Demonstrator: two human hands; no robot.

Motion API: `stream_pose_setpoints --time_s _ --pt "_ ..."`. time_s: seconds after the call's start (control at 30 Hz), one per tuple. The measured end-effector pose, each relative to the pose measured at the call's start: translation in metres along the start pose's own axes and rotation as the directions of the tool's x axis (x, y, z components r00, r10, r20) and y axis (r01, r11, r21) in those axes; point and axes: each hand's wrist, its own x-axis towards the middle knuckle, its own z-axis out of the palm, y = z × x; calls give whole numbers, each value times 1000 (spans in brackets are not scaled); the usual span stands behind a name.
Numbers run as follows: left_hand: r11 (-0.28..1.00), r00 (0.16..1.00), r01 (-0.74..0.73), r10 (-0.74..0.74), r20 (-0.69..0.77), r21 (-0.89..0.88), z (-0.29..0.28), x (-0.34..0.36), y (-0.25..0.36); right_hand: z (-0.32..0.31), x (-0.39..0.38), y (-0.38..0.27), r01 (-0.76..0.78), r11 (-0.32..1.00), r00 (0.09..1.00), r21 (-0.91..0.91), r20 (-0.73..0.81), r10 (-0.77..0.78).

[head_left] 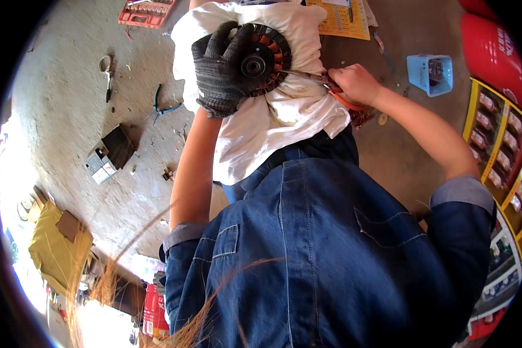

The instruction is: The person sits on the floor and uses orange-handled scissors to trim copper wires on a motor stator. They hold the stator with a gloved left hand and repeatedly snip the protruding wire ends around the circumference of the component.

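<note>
A round motor stator (278, 46) with copper windings, a black rim of teeth and a dark hub lies on a white cloth (252, 142) spread over my lap. My left hand (220, 75), in a black knit glove, is wrapped over the stator's left side and steadies it. My bare right hand (355, 84) is closed around the orange-red handles of long-nosed pliers (307, 75). The narrow tips point left and meet the stator's right edge, at the windings. Whether they pinch a wire is too small to tell.
On the concrete floor to the left lie blue-handled cutters (161, 109), a roll of tape (105, 64) and a black-and-grey box (113, 153). A red tool case (146, 13) is at the top. To the right stand a blue plastic basket (429, 75) and a yellow-framed rack (499, 136).
</note>
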Motion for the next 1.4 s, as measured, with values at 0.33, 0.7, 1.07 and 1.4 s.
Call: stream_pose_setpoints --time_s 0.33,0.7,1.07,1.4 --pt "1000 999 18 -19 -40 -14 1 1 0 -70 1 -62 -351 932 931 88 136 338" --pt "999 997 37 -40 -59 -38 8 -7 -7 -87 -2 -73 -461 871 864 169 309 397" --pt "996 997 45 -49 -54 -71 7 -5 -8 -90 10 -74 -488 861 836 142 358 415" --pt "996 997 70 -72 -38 -54 6 -4 -7 -83 14 -73 -417 908 879 53 277 387"
